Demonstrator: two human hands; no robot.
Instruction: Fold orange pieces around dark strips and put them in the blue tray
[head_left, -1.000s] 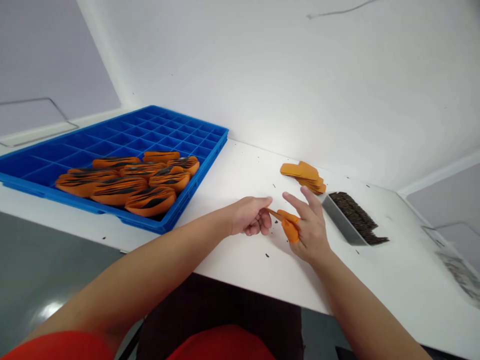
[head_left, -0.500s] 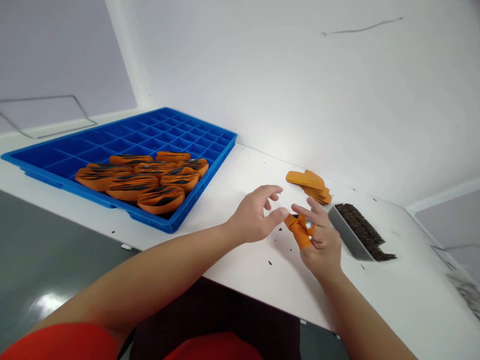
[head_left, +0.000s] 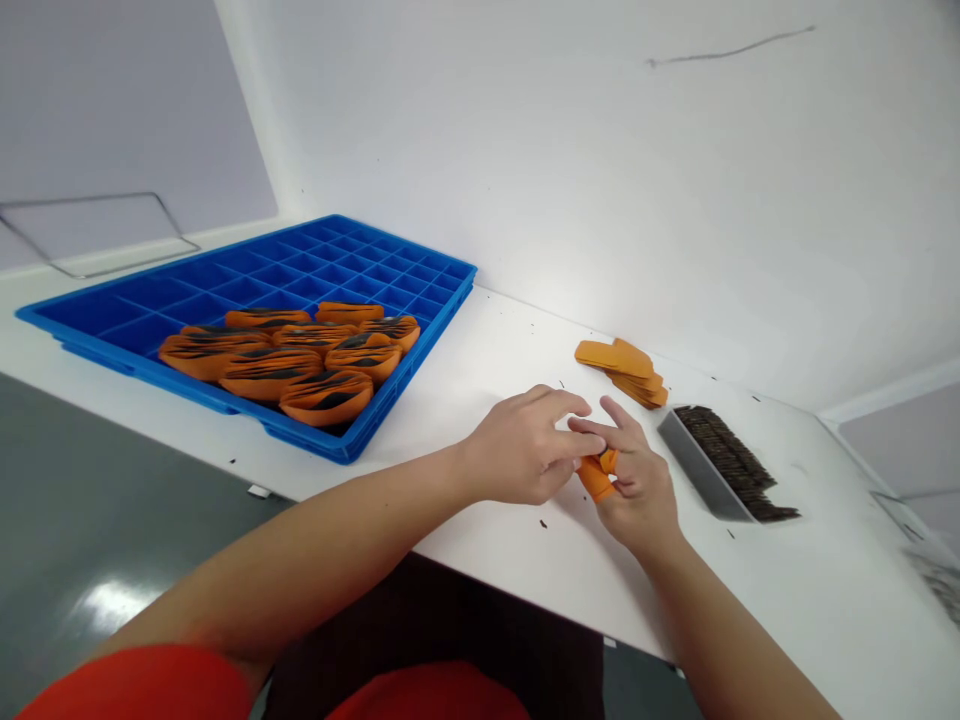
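Observation:
My right hand (head_left: 637, 485) is closed round an orange strip (head_left: 595, 478) that is folded into a loop, its index and middle fingers stretched up and away. My left hand (head_left: 525, 447) reaches across from the left, its fingertips on the upper part of the same strip. What lies under those fingertips is mostly hidden; whether they grip it cannot be made out. Behind the hands lies a fanned stack of orange strips (head_left: 626, 370). To the right of my right hand stands a grey open box (head_left: 705, 480) holding rows of thin dark brown pieces (head_left: 724, 455).
A blue compartment tray (head_left: 409, 385) is on the white table (head_left: 480, 350) at the left, with several orange bundles (head_left: 326, 397) with dark contents in its near compartments. Small dark crumbs dot the table. A white wall (head_left: 562, 150) rises behind.
My left hand has moved right, and its fingers have come down onto the orange strip. Before, they were spread beside it. My right hand has barely moved, still holding the strip.

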